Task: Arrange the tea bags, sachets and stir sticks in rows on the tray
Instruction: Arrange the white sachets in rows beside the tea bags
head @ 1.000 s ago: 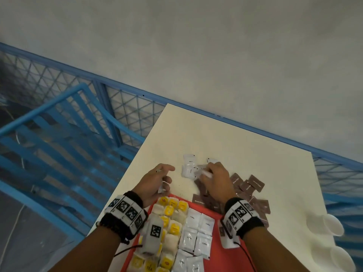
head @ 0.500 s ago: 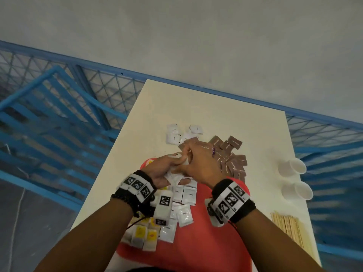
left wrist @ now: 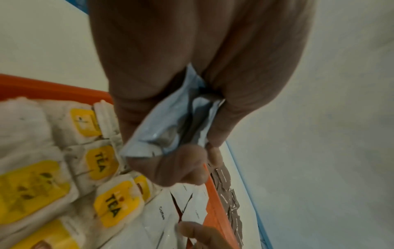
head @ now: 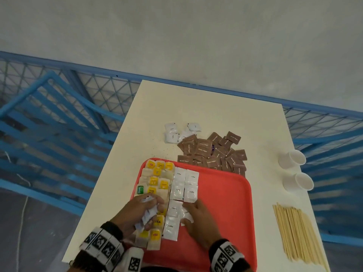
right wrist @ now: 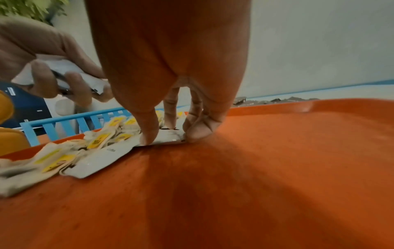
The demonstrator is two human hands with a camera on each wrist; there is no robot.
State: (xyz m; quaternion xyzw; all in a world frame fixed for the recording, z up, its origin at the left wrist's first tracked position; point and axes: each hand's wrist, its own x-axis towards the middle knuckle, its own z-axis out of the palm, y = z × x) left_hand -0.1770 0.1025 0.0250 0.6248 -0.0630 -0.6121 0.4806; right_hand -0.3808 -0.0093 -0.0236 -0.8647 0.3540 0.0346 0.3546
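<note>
A red tray (head: 225,203) holds tea bags (head: 157,181) with yellow tags along its left side. Beside them lie two columns of white coffee sachets (head: 185,185). My left hand (head: 149,211) hovers over the tea bags and grips a bunch of white sachets (left wrist: 170,128). My right hand (head: 189,210) is down on the tray at the near end of the right column. Thumb and curled fingers pinch one white sachet (right wrist: 168,139) flat against the tray floor (right wrist: 255,168).
Beyond the tray lie a few loose white sachets (head: 176,132) and a pile of brown sugar sachets (head: 212,154). Two white paper cups (head: 292,160) and a bundle of wooden stir sticks (head: 298,234) sit at the right. Blue railings surround the table.
Both hands came back from the loose piles to the near part of the tray. The left hand now holds a bunch of white sachets, and the right hand sets one down.
</note>
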